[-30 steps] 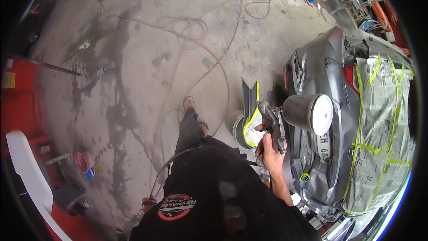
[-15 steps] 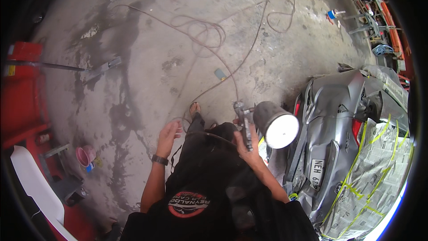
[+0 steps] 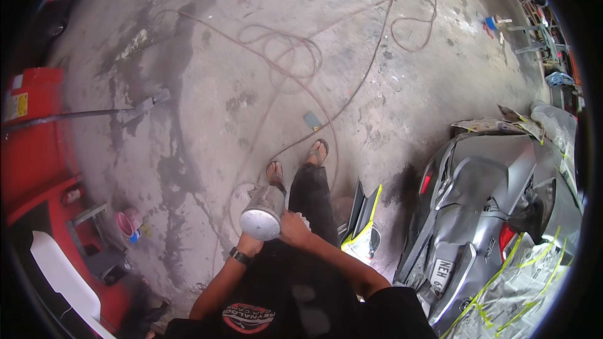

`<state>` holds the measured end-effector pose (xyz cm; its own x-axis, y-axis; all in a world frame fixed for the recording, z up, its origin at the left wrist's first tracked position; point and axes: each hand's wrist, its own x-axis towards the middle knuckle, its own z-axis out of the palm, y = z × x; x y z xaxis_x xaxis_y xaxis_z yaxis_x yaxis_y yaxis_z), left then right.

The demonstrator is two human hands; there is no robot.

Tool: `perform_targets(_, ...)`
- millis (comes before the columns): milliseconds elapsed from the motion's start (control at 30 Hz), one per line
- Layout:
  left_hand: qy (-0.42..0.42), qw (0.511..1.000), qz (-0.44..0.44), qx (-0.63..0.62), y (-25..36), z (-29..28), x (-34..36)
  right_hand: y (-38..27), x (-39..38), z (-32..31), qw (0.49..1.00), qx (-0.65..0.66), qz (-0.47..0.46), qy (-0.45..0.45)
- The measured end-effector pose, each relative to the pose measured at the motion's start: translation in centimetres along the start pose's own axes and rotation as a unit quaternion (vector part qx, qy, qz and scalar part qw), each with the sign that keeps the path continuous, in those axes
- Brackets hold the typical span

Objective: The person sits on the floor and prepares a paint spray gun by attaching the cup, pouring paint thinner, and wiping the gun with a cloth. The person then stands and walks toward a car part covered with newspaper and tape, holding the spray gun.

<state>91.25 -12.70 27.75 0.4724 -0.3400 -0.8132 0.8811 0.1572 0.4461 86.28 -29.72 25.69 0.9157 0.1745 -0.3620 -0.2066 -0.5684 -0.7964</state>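
Observation:
A spray gun with a round metal cup (image 3: 265, 199) is in front of my body, the cup's pale round end toward me. My right hand (image 3: 294, 230) is closed at the cup's right side, on the gun, whose handle is hidden. A bit of something white shows beside that hand, too little to name. At the cup's lower left is my left hand (image 3: 250, 245), with a dark wristband; the cup covers its fingers, so I cannot see whether it grips.
A hose (image 3: 370, 63) lies looped over the concrete floor. On the right stands a grey scooter (image 3: 487, 182), partly masked with newspaper (image 3: 502, 304) and yellow tape. A yellow-edged panel (image 3: 364, 220) is near my right leg. Red equipment (image 3: 38, 144) and a white panel (image 3: 63, 276) line the left.
My right hand has brought the spray gun leftward across my body to my left hand. My left hand has moved lower, beside the cup. Both sandalled feet now show.

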Motion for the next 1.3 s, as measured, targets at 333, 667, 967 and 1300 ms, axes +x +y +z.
perform_targets(333, 0.035, 0.995, 0.079, 0.050, -0.7, -3.3, 2.0, 3.8, -0.7, -8.3, 0.999, 0.044, -0.016, -0.011)
perform_targets(667, 0.249, 0.946, 0.135, 0.156, -0.9, -7.9, 6.1, 26.7, 1.5, -11.2, 0.933, 0.150, 0.287, 0.161)
perform_targets(967, 0.172, 0.982, 0.080, 0.010, -5.5, -16.0, 12.8, 48.6, 14.2, -2.1, 0.888, 0.089, 0.364, 0.266)
perform_targets(1300, 0.166, 0.834, 0.076, 0.521, -11.0, -15.1, 34.3, 62.6, 19.8, 4.9, 0.869, -0.029, 0.356, 0.342)
